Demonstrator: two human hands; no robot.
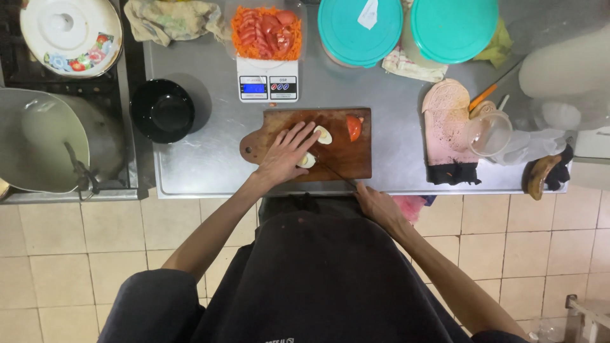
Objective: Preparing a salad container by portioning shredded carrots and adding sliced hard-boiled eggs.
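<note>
On the wooden cutting board [346,155], our left hand [286,154] lies spread over a halved boiled egg [307,160]; our right hand [376,202] grips a knife [335,173]. The egg looks soft, slippery, best steadied from above.

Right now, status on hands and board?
Left hand pressing egg half on cutting board. Right hand gripping knife. Second egg half, tomato piece beside.

We wear a dark, near-black apron down our front. Dark short sleeves cover our shoulders. Our forearms and hands are bare.
</note>
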